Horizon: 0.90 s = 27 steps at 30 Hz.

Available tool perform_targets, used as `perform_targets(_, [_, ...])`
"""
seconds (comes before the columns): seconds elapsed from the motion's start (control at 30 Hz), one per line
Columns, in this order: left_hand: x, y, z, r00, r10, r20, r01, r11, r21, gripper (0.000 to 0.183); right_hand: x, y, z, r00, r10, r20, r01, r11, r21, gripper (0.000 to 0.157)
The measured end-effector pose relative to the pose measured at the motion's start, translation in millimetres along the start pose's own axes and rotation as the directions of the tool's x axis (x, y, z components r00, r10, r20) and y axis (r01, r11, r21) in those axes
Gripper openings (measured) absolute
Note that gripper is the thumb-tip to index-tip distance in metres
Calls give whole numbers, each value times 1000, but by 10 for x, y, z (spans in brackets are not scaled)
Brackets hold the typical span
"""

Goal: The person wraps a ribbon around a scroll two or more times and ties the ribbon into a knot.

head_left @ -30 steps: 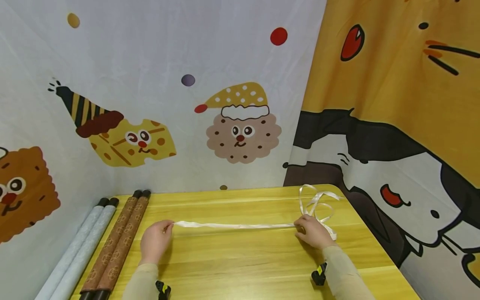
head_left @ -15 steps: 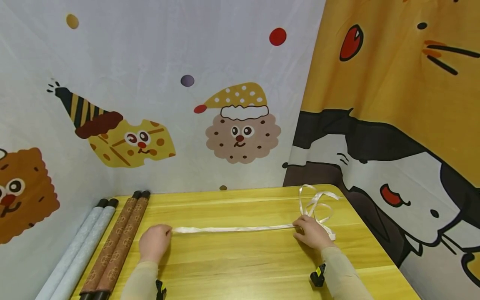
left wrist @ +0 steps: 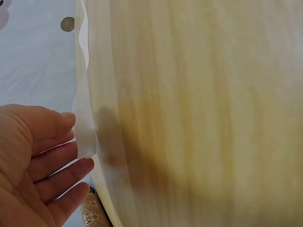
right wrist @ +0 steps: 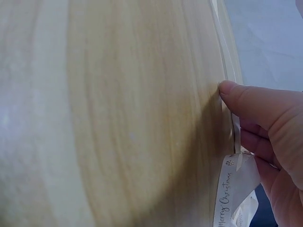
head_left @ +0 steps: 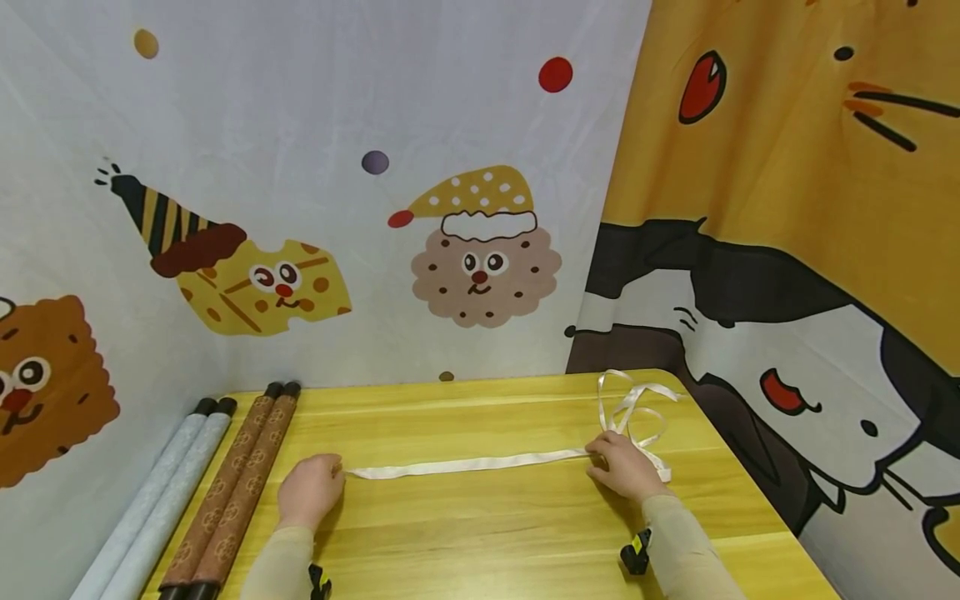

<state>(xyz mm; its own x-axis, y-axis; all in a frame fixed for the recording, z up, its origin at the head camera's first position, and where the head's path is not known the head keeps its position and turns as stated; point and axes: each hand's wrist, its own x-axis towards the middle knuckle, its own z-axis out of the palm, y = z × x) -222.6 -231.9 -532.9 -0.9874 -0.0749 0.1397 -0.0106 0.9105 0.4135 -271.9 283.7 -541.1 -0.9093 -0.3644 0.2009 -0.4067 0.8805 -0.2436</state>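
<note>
White Merry Christmas ribbon (head_left: 465, 464) seems light, limp, slippery, best pinched flat: my left hand (head_left: 310, 492) pinches its left end, my right hand (head_left: 624, 467) farther right.

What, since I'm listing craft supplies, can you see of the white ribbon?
The white ribbon is narrow, flat and satiny-looking, printed with "Merry Christmas" in script, as the right wrist view shows. The left hand pinches one end and the right hand pinches it farther along; between them it runs nearly straight, slightly twisted. More of it forms loose loops by the right hand, near the far right corner of the table. Whether the stretched part touches the table is unclear.
</note>
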Motion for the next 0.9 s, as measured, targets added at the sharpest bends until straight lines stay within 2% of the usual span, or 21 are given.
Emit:
perform_targets(0.17, [11,-42,-60,1000,-18,-9,18,1000,-6,41,4,-4,11,1000,-8,-8,8,1000,-3,29])
perform_targets(0.3, [30,-80,-163,999,-42,-22,42,999,-3,46,2,-2,15,1000,-10,-9,10,1000,-9,29])
perform_targets(0.57, [35,-207,-329,995,-97,0,97,995,-5,54,-15,-23,-16,1000,-4,10,4,1000,6,29])
perform_targets(0.9, [56,-398,-498,981,-143,-127,151,987,50,62,-14,-30,-20,1000,-2,4,2,1000,-5,29])
